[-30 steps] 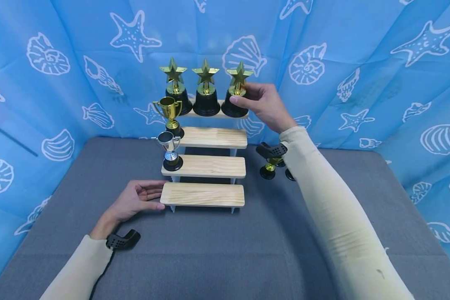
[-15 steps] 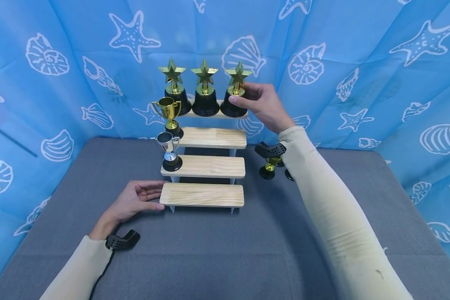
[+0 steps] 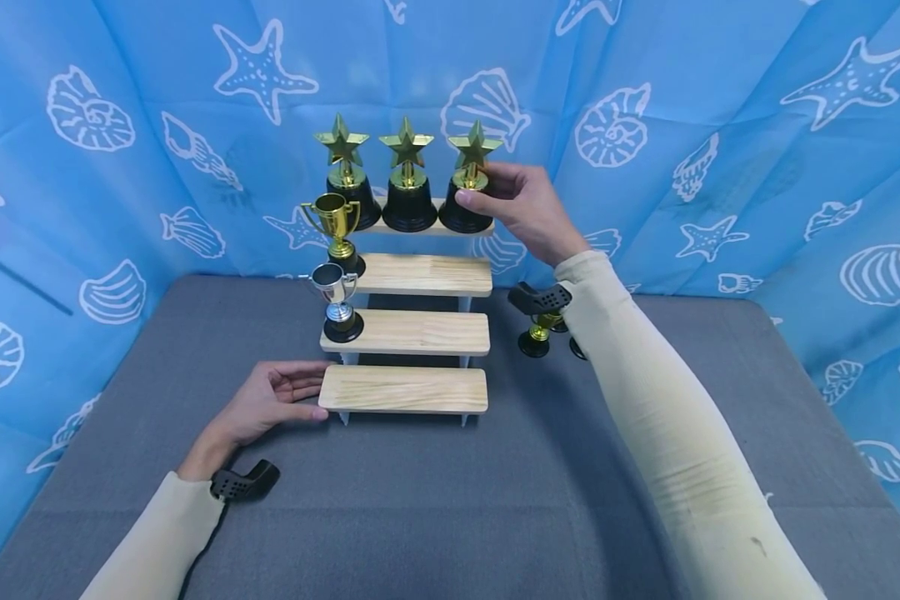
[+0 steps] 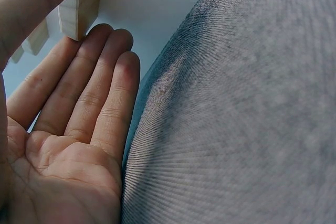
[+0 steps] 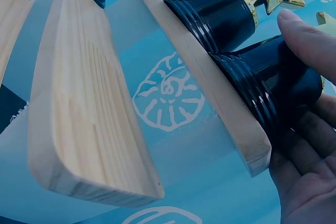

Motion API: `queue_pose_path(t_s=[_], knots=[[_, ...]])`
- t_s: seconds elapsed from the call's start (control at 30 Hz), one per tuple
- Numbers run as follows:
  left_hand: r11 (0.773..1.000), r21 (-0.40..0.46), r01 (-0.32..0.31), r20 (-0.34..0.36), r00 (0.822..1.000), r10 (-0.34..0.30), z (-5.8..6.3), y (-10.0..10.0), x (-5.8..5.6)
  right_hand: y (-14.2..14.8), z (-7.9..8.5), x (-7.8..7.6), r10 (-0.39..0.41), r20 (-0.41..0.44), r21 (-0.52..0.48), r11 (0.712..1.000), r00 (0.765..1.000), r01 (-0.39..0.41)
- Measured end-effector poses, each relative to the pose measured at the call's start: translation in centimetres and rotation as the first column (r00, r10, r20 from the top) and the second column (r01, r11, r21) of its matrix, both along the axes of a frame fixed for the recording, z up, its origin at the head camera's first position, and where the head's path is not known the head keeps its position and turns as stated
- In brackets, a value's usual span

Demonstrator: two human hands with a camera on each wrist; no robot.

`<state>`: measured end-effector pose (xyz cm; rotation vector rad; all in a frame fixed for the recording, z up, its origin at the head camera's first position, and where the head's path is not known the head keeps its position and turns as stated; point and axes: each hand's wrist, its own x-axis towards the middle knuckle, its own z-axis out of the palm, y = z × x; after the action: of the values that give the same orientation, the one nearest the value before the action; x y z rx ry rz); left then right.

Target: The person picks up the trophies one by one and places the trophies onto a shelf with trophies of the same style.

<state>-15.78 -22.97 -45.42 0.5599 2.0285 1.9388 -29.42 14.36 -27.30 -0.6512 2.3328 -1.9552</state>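
Observation:
A tiered wooden display stand [image 3: 403,389] has three gold star trophies on its top step. My right hand [image 3: 528,208] holds the rightmost star trophy [image 3: 467,208] by its black base, thumb on the near side and fingers behind. In the right wrist view that black base [image 5: 273,77] sits on the step near its end. My left hand [image 3: 262,400] is at the left end of the lowest step, fingers fairly straight. The left wrist view shows these fingertips [image 4: 122,40] right at the wooden step [image 4: 81,9], palm facing the camera.
On the stand's left side are a gold cup trophy [image 3: 335,221] and, one step lower, a silver cup trophy [image 3: 339,304]. More gold cups [image 3: 536,337] stand on the grey table [image 3: 450,517], partly behind my right forearm. A blue seashell curtain [image 3: 270,167] hangs behind.
The whole head view shifts very slightly. Both hands keep their places, and the star trophy stays on the top step in my right hand.

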Motion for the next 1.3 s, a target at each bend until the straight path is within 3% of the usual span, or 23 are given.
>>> queue_pose_path(t_s=[0.57,0.8,1.3], knots=[[0.999,0.034,0.014,0.014,1.0,-0.015,0.2,0.0,0.1,0.2,-0.4,0.4,-0.056,0.002,-0.05,0.997,0.998,0.056],[0.999,0.03,0.014,0.004,1.0,-0.014,0.0,-0.2,-0.1,0.9,-0.5,0.7,-0.054,-0.018,-0.137,0.989,0.998,0.051],[0.998,0.049,0.024,-0.011,1.0,-0.024,-0.2,-0.3,-0.2,3.3,-1.6,3.8,-0.05,-0.057,-0.239,0.971,0.997,0.035]])
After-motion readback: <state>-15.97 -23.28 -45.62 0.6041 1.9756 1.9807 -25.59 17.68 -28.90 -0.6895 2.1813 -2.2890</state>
